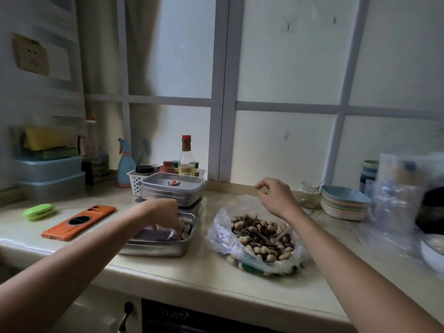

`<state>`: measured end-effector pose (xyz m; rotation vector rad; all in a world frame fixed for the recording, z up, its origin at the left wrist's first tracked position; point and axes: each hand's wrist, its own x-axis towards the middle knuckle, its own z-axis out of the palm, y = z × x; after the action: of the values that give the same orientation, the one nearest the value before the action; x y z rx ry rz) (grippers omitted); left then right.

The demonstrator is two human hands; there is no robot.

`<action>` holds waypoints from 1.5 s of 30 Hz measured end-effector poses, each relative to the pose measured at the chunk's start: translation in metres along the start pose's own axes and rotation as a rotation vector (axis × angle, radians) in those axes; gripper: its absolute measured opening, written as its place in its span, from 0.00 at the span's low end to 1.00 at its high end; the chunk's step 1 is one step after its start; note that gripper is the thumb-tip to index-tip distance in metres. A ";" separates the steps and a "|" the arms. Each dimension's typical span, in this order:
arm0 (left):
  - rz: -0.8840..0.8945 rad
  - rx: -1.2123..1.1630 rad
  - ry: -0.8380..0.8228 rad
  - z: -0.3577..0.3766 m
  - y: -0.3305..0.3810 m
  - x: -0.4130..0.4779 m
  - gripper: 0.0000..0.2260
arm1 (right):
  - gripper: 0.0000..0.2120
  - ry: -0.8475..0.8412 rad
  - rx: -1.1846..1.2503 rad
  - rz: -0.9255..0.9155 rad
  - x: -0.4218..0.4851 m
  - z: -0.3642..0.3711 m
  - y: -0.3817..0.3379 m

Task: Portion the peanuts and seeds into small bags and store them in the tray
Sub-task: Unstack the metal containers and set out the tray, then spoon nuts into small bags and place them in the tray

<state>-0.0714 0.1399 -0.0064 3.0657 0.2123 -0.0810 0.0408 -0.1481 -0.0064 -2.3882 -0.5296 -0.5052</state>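
A large clear plastic bag [216, 234] lies open on the counter, full of peanuts and seeds [262, 239]. Left of it stands a steel tray [165, 248] with filled small bags [158, 233] inside. My left hand [165, 212] reaches down into the tray, blurred, its fingers on a small bag of peanuts; the grip is unclear. My right hand [276, 195] hovers above the far side of the big bag, fingers loosely curled, holding nothing that I can see.
A lidded steel container [171, 191] sits behind the tray. An orange phone [79, 222] and a green case [39, 211] lie to the left. Stacked plates [343, 205], a glass jar [308, 194] and clear bags [394, 188] stand at the right. A white basket [134, 179] holds bottles.
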 end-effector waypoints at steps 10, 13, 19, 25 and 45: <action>0.418 -0.387 0.412 0.008 0.148 0.014 0.12 | 0.14 -0.102 -0.239 0.204 0.009 -0.022 0.089; 0.371 -0.517 0.455 0.017 0.170 0.042 0.12 | 0.11 -0.089 -0.244 0.220 0.018 -0.021 0.097; 0.283 -0.715 0.534 0.022 0.176 0.079 0.10 | 0.11 -0.159 -0.210 0.251 0.022 -0.013 0.104; 0.385 -0.716 0.526 0.035 0.171 0.088 0.10 | 0.08 -0.278 -0.432 0.295 0.026 -0.018 0.108; 0.380 -1.341 0.275 0.037 0.159 0.094 0.21 | 0.09 0.032 0.702 0.012 0.006 -0.004 0.046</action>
<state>0.0416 -0.0071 -0.0386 1.7142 -0.2314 0.3530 0.0677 -0.1823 -0.0237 -1.7086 -0.5635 -0.2840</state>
